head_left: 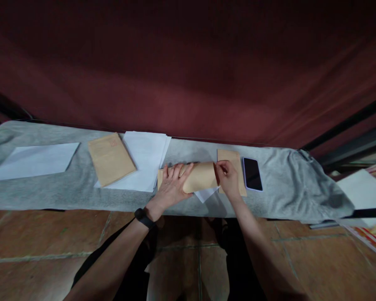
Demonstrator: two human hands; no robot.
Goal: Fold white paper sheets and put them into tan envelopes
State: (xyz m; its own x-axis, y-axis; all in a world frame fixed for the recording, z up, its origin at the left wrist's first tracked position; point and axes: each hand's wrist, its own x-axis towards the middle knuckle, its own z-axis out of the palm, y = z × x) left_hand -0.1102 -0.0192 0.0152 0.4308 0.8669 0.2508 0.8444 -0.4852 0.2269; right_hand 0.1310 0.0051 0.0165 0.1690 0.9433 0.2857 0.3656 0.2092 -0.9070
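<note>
My left hand (172, 186) lies flat with its fingers spread on the left part of a brown envelope (200, 175) on the grey cloth-covered table (50, 192). My right hand (227, 175) pinches the envelope's right end, fingers closed on its edge or flap. A white sheet (207, 194) pokes out from under the envelope. A black band sits on my left wrist.
Another brown envelope (111, 158) lies on a stack of white paper (146, 161) to the left, with a single white sheet (34, 161) further left. A brown envelope (235, 161) and a dark phone (252, 174) lie to the right. A red curtain hangs behind.
</note>
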